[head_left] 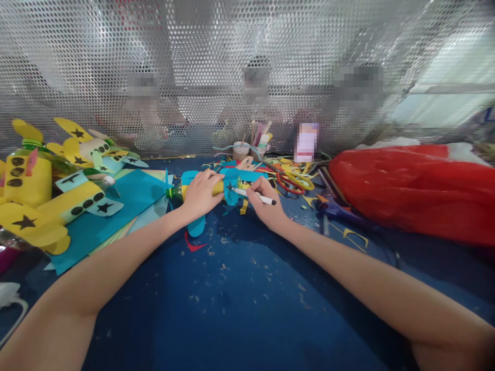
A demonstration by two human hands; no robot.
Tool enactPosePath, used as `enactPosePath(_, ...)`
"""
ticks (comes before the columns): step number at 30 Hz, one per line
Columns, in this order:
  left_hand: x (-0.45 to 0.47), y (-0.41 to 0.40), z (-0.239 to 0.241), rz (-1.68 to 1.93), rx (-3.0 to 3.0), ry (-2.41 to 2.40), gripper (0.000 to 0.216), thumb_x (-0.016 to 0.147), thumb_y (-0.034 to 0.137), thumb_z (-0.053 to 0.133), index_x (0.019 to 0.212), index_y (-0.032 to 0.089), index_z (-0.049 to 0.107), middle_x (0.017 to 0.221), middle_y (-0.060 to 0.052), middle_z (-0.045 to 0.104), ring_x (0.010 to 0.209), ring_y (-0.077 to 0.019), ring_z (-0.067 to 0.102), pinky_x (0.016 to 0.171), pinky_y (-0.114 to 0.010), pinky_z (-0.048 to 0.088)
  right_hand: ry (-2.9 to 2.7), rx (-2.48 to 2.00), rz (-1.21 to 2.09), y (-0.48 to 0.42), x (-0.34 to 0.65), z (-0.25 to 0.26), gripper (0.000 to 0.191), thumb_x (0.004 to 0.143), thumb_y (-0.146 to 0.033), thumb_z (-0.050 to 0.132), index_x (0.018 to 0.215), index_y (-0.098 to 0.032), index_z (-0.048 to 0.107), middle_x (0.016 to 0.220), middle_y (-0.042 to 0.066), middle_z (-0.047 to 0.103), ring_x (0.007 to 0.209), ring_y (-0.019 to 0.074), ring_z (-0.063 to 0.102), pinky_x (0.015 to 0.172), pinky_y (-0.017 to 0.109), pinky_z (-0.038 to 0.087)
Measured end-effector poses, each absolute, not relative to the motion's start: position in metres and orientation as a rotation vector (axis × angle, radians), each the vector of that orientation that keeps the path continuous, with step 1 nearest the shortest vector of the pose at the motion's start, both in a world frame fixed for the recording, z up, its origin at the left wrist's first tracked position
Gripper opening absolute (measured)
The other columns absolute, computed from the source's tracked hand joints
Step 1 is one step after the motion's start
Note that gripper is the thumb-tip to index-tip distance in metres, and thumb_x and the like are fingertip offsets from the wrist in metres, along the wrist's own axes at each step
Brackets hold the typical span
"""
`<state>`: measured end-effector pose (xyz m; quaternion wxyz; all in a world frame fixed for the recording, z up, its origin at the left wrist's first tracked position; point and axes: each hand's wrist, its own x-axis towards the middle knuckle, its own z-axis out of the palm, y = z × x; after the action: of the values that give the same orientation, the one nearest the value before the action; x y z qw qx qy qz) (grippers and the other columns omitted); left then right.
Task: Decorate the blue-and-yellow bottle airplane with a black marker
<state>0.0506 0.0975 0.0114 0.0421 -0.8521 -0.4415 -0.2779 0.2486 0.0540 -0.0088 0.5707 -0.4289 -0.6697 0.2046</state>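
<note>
On the far middle of the blue table (240, 299) lies a paper plane (218, 188), made from a small bottle wrapped in yellow paper, with light blue wings. Its green neck points to the left. The left hand (201, 195) lies over the yellow body from above, and its fingers are closed around it, so it grasps the paper plane firmly. Just to the right, the right hand (266, 206) pinches a white marker (253, 195) between thumb and fingers. The marker lies almost flat, and its dark end points left and touches, or nearly touches, the blue paper of the plane; I cannot tell which. At the left side of the table stands a group of finished yellow planes (73, 203) with black stars and black dots, partly on a large blue sheet (131, 198). To the right of the hands, a little farther, are scissors (297, 180) with yellow and red handles among many paper scraps. A big red plastic bag (410, 185) fills the right side. At the far edge stands a cup (241, 150) with sticks, in front of a perforated metal screen (247, 51).
</note>
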Motion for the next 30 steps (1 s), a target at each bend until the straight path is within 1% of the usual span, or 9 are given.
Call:
enactPosePath(6,0.0504,0.0978,0.0108,-0.860,-2.607,-1.347,0.043,0.081,0.022,0.069,0.123,0.020,0.062,0.122,-0.008,0.061,0.114,-0.0268,0.056,0.100,-0.041,0.047,-1.555,-1.002,0.479,0.0555,0.2487,-0.0104,0.019,0.085,-0.022,0.054,0.073,-0.024,0.040,0.063,-0.006,0.041,0.056,0.0117,0.037,0.056,0.029,0.031)
enactPosePath(20,0.0499,0.0985,0.0088,-0.869,-2.619,-1.339,0.043,0.082,0.023,0.066,0.125,0.024,0.061,0.122,-0.007,0.060,0.115,-0.0278,0.055,0.102,-0.046,0.046,-1.545,-1.000,0.468,0.0534,0.2483,-0.0096,0.019,0.086,-0.023,0.055,0.073,-0.024,0.041,0.063,-0.005,0.042,0.058,0.0128,0.039,0.055,0.029,0.031)
enactPosePath(26,0.0503,0.0981,0.0094,-0.867,-2.611,-1.352,0.043,0.081,0.023,0.067,0.124,0.022,0.061,0.122,-0.007,0.060,0.114,-0.0267,0.055,0.102,-0.042,0.046,-1.525,-1.003,0.428,0.0516,0.2482,-0.0096,0.019,0.086,-0.024,0.055,0.073,-0.024,0.041,0.064,-0.004,0.044,0.058,0.0127,0.041,0.056,0.030,0.033)
enactPosePath(30,0.0505,0.0976,0.0100,-0.855,-2.616,-1.359,0.044,0.082,0.024,0.067,0.125,0.022,0.061,0.123,-0.008,0.059,0.116,-0.0272,0.055,0.102,-0.043,0.046,-1.507,-1.005,0.422,0.0516,0.2481,-0.0097,0.019,0.087,-0.023,0.054,0.074,-0.024,0.040,0.064,-0.005,0.043,0.058,0.0128,0.041,0.057,0.030,0.033)
